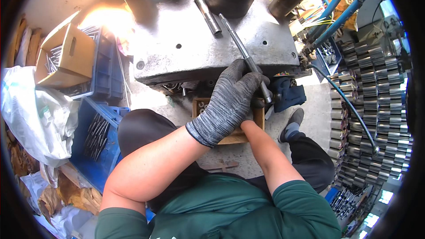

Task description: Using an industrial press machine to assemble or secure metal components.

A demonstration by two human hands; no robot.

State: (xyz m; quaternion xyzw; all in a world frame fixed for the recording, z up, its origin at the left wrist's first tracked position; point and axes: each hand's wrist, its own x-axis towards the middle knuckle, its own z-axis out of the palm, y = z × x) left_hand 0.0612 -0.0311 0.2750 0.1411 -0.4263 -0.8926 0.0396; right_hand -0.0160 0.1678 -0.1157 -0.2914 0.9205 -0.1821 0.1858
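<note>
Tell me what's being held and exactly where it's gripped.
The gloved left hand grips a metal rod along its lower part, near the end closest to the person. The right hand is mostly hidden; its hold cannot be told.

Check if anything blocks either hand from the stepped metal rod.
Left hand: only its grey knit glove in between; it grips the stepped metal rod. Right hand: mostly hidden behind the left, so can't tell. The short metal cylinder lies left of the rod, not between.
</note>
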